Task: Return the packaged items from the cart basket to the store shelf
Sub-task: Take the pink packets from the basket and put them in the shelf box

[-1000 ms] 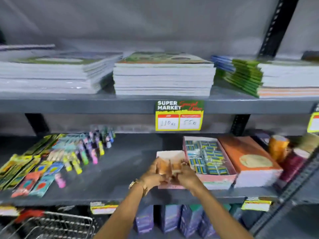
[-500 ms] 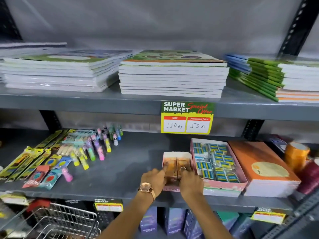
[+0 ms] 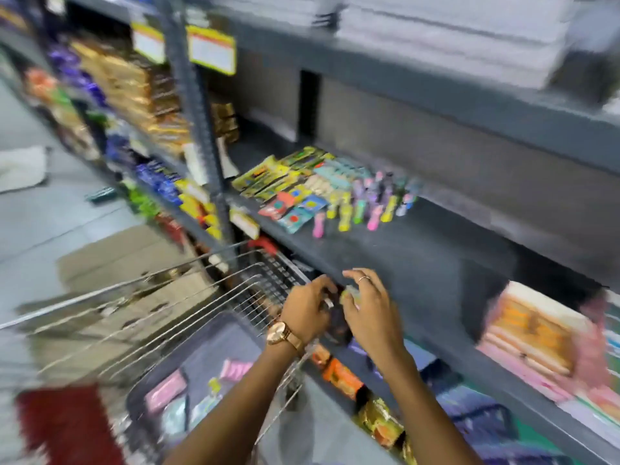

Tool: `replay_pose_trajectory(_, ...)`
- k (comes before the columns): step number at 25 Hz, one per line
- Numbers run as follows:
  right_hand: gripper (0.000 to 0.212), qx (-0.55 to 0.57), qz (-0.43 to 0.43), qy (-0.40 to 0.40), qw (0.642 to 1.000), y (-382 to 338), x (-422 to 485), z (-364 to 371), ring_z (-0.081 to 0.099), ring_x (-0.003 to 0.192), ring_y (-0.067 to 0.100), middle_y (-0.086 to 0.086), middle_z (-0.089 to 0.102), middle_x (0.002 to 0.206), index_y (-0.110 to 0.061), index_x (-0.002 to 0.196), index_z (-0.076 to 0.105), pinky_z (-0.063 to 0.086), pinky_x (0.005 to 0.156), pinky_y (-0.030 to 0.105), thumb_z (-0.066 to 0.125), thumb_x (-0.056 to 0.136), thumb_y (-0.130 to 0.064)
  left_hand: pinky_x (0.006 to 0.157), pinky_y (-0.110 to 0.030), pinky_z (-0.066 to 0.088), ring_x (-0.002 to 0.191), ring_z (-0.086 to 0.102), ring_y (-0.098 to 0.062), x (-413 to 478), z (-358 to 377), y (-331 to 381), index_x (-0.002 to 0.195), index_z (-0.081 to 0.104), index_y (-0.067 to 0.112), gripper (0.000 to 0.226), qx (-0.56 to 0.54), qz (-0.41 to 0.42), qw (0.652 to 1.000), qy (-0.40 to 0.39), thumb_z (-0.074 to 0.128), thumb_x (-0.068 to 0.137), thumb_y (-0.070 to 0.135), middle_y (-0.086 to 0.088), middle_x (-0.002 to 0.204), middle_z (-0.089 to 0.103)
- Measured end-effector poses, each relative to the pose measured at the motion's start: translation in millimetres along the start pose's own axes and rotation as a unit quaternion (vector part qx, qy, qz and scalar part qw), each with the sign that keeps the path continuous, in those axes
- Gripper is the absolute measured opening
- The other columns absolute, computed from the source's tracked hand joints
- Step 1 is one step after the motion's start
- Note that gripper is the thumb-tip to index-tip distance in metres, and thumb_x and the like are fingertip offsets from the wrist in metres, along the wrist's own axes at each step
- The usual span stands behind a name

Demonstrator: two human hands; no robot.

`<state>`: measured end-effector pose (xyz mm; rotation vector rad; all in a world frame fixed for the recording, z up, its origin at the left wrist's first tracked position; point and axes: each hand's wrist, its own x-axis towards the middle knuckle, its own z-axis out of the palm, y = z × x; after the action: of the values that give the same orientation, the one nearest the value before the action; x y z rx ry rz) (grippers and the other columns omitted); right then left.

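Observation:
The view is motion-blurred. My left hand point(image 3: 307, 312), with a watch on its wrist, and my right hand point(image 3: 370, 307) hover close together at the front edge of the grey middle shelf point(image 3: 412, 250), just over the far corner of the wire cart basket point(image 3: 174, 293). Both hands have loose, parted fingers and I see nothing held in them. In the basket lie pink packets point(image 3: 164, 394) and other small packaged items. The pink box of orange packets point(image 3: 530, 340) sits on the shelf to the right of my hands.
Colourful carded items and small tubes point(image 3: 335, 196) lie on the shelf's left part. Stacked notebooks point(image 3: 453, 31) fill the shelf above. A lower shelf holds snack packets point(image 3: 379, 417). To the left are more stocked racks point(image 3: 134, 105), flattened cardboard point(image 3: 110, 260) and grey floor.
My hands have left the pink box and pulled back to the left, to the shelf edge above the cart. My head has turned left and down, which brings the basket into view.

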<state>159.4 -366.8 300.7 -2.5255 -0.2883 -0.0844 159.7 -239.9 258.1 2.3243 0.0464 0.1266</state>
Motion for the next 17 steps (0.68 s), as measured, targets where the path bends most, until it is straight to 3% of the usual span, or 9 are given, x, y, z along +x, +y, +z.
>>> replay_pose_trajectory(2,0.031,0.007,-0.056,-0.094,0.994,-36.6,6.6,52.8,0.061,0.105,0.027,-0.002,0.060,0.125,-0.023,0.110,0.062,0.051,0.083,0.039,0.054,0.083,-0.013,0.058,-0.025,0.049,0.069,0.068,-0.028,-25.4,-22.3,-68.0,0.071,0.068,0.014,0.029,0.006,-0.106,0.994,0.004,0.044,0.055,0.010,-0.009,0.072,0.075)
replay_pose_trajectory(4,0.029,-0.009,-0.096,-0.221,0.971,-65.0,5.4,113.1,0.060,0.108,0.029,0.003,0.063,0.122,-0.022,0.109,0.064,0.051,0.087,0.040,0.053,0.083,-0.015,0.063,-0.035,0.055,0.075,0.069,-0.034,-59.5,-34.1,-129.4,0.065,0.069,0.013,0.023,0.021,-0.230,0.973,-0.018,0.049,0.056,0.007,-0.012,0.073,0.076)
replay_pose_trajectory(7,0.032,-0.074,-0.141,-0.386,0.909,-100.1,-4.3,207.2,0.057,0.116,0.031,0.009,0.062,0.127,-0.017,0.116,0.061,0.049,0.094,0.040,0.051,0.086,-0.015,0.068,-0.039,0.052,0.085,0.067,-0.039,-112.8,-36.5,-210.7,0.071,0.070,0.008,0.021,0.043,-0.362,0.931,-0.013,0.050,0.068,0.011,-0.020,0.084,0.074)
replay_pose_trajectory(9,0.029,-0.131,-0.162,-0.453,0.867,-113.3,-16.0,258.8,0.057,0.115,0.035,0.014,0.062,0.125,-0.014,0.114,0.060,0.048,0.090,0.040,0.049,0.088,-0.016,0.071,-0.041,0.050,0.093,0.065,-0.042,-136.6,-34.8,-243.1,0.082,0.070,0.004,0.023,0.047,-0.409,0.911,-0.004,0.048,0.081,0.010,-0.025,0.095,0.071)
replay_pose_trajectory(13,0.032,-0.214,-0.191,-0.529,0.799,-112.9,-36.9,367.2,0.056,0.117,0.034,0.017,0.062,0.124,-0.010,0.117,0.059,0.047,0.093,0.039,0.051,0.088,-0.019,0.080,-0.044,0.050,0.104,0.061,-0.041,-158.8,-23.6,-321.5,0.099,0.064,0.005,0.026,0.051,-0.499,0.865,-0.010,0.043,0.094,0.019,-0.026,0.110,0.066)
replay_pose_trajectory(15,0.032,-0.247,-0.186,-0.509,0.804,-95.3,-40.2,404.8,0.053,0.118,0.034,0.016,0.060,0.124,-0.009,0.116,0.058,0.044,0.096,0.039,0.052,0.087,-0.020,0.079,-0.045,0.051,0.102,0.062,-0.042,-158.7,-17.1,-355.6,0.102,0.062,0.007,0.025,0.059,-0.507,0.860,-0.023,0.043,0.092,0.020,-0.025,0.109,0.066)
replay_pose_trajectory(17,0.037,-0.292,-0.166,-0.437,0.834,-68.5,-37.0,424.9,0.049,0.119,0.035,0.014,0.056,0.125,-0.010,0.120,0.056,0.042,0.096,0.040,0.054,0.085,-0.022,0.080,-0.046,0.050,0.105,0.061,-0.043,-151.9,-14.9,-383.2,0.114,0.056,0.008,0.027,0.072,-0.503,0.860,-0.050,0.045,0.091,0.016,-0.025,0.112,0.065)
